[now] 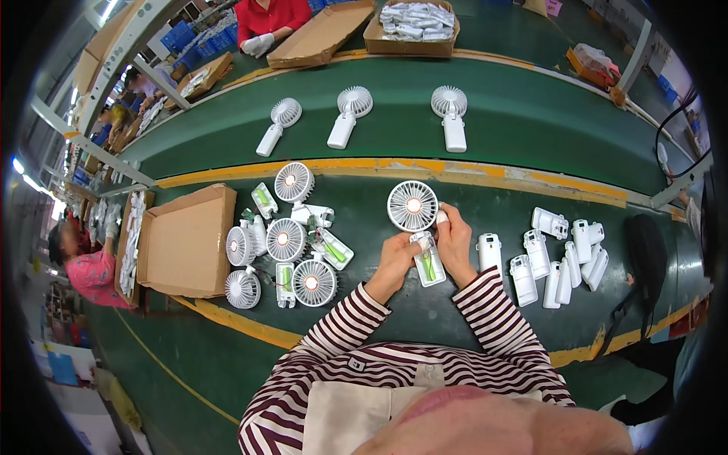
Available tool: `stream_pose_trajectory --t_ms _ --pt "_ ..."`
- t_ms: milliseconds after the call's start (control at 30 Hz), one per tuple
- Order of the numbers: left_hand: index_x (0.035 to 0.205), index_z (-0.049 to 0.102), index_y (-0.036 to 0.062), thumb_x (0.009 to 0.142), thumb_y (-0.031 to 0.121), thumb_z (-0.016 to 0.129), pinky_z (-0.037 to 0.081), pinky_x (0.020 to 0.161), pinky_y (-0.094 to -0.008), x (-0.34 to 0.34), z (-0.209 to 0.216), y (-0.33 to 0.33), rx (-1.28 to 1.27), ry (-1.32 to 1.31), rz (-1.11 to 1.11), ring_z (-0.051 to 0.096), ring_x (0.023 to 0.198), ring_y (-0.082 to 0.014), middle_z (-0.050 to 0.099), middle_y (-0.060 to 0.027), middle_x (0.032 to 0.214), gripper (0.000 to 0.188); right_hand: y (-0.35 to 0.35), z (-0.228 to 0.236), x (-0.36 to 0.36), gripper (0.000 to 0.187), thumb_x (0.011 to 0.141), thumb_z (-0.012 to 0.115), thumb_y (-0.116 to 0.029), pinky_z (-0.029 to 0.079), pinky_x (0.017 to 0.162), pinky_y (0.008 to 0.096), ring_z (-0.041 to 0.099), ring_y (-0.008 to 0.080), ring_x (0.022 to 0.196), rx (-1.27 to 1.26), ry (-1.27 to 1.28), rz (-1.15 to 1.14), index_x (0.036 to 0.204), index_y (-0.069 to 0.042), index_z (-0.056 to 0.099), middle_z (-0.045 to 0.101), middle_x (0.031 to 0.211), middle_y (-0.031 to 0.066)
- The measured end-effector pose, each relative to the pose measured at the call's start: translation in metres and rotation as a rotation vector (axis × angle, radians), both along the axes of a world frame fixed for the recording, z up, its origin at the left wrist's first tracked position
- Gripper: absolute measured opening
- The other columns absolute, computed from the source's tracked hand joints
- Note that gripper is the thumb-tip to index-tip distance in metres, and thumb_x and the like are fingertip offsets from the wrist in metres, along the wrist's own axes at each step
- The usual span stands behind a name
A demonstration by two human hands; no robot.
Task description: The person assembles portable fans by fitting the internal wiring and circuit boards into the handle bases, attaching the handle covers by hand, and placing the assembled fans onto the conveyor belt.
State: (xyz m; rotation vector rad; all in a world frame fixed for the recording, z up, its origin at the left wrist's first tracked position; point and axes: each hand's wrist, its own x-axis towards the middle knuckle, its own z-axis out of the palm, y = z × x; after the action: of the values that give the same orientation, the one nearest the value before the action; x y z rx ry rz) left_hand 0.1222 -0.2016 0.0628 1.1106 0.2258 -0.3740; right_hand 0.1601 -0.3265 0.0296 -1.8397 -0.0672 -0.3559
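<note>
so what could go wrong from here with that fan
The fan between the left hand and right hand has an open handle, so its green part could come loose. The right sleeve is close to a white casing and might nudge it. The crowded fans on the left could catch if one is lifted.

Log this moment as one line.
left hand: on fan; right hand: on same fan; handle: open, green part showing; left: more fans; right: white covers
</note>
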Motion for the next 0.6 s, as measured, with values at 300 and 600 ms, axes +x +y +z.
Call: stream_pose_trajectory --t_ms 300,600 --pt "0.102 0.057 -0.0019 0.083 0.003 0.049 0.049 0.068 -0.0264 0.0015 -0.0032 0.0033 0.006 0.002 -0.044 0.059 0.078 -0.0129 0.061 -0.0056 0.092 0.021 -0.0002 -0.002 0.0003 0.021 0.084 0.049 -0.01 0.046 0.061 0.0364 0.061 0.0314 0.07 0.008 0.002 -0.001 0.102 -0.001 0.056 0.061 0.078 0.0189" --pt "0.097 0.058 -0.0007 0.081 0.001 0.048 0.047 0.059 -0.0218 -0.0004 0.0012 -0.0014 0.015 0.007 0.003 0.058 0.071 -0.0094 0.061 -0.0034 0.085 0.019 -0.0005 -0.0048 0.0005 0.02 0.084 0.049 -0.009 0.047 0.062 0.0357 0.061 0.0307 0.071 0.019 0.016 0.001 0.101 -0.001 0.056 0.061 0.078 0.0181"
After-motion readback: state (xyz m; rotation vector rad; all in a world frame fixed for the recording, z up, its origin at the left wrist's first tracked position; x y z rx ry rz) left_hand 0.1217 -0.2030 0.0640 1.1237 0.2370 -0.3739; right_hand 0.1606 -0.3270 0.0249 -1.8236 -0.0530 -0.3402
